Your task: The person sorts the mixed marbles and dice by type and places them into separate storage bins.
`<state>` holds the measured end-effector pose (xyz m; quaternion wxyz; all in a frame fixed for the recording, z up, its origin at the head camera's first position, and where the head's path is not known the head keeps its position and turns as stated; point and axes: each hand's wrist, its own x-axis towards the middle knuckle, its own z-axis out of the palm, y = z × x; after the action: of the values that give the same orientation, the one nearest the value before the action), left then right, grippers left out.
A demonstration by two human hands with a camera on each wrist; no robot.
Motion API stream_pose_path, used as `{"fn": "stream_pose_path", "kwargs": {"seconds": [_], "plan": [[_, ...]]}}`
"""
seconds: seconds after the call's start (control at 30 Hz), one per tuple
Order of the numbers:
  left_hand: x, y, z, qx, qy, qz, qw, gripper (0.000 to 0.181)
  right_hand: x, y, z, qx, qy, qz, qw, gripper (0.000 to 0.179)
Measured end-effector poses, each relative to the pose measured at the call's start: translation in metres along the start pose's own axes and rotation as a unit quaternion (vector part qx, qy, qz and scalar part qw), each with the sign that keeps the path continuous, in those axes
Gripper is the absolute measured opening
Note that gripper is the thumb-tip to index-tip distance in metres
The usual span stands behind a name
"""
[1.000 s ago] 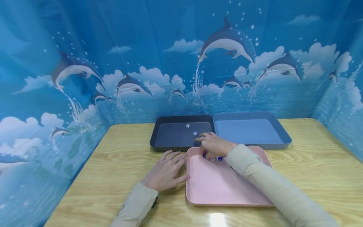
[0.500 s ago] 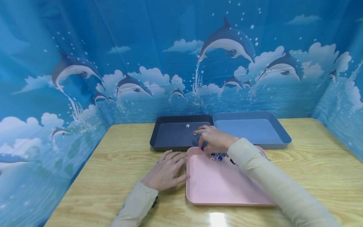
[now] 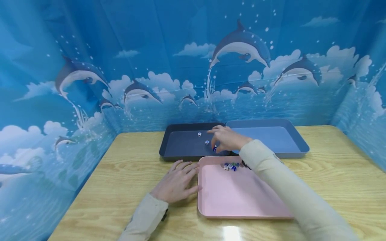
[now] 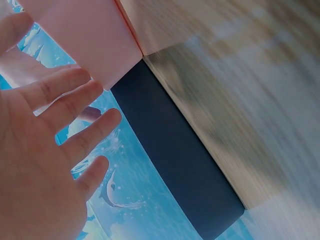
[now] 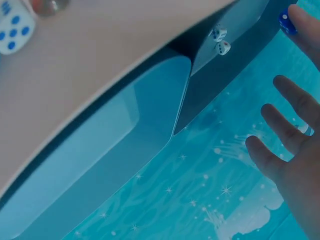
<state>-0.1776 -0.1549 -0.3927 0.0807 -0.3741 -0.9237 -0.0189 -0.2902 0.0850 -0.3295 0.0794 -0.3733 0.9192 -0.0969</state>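
My right hand (image 3: 227, 138) pinches a blue die (image 5: 286, 22) with white dots between thumb and finger, above the near right part of the black tray (image 3: 181, 156). Its other fingers are spread. Two white dice, one farther back (image 3: 199, 134) and one nearer (image 3: 207, 142), lie in that tray. The pink tray (image 3: 241, 197) holds a small cluster near its far edge: a white die (image 3: 226, 168), a blue die (image 3: 233, 168) and several round glassy pieces (image 3: 237, 164). My left hand (image 3: 178, 182), fingers extended, rests at the pink tray's left rim.
A blue-grey tray (image 3: 262, 140) stands right of the black one, side by side behind the pink tray. All sit on a wood-grain table (image 3: 120, 174). A dolphin-print curtain (image 3: 169, 60) closes off the back and both sides.
My right hand has lifted the blue die from the pink tray and carried it away from me, over its far rim to the black tray. The left hand stays in place.
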Motion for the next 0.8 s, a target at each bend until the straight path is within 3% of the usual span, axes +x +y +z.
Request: {"fn": "stream_pose_path", "kwargs": {"seconds": [0.43,0.7,0.8], "plan": [[0.0,0.0,0.003,0.003,0.014,0.005,0.9999,0.055,0.02,0.016,-0.008,0.004,-0.01,0.064,0.9979,0.016],[-0.001,0.0,0.001,0.002,0.014,0.003,0.9999,0.055,0.032,0.028,-0.009,-0.018,-0.027,0.136,0.9902,0.02],[-0.001,0.0,0.001,0.0,0.011,0.002,0.9999,0.054,0.033,0.03,-0.01,-0.011,-0.025,0.141,0.9896,0.021]]}}
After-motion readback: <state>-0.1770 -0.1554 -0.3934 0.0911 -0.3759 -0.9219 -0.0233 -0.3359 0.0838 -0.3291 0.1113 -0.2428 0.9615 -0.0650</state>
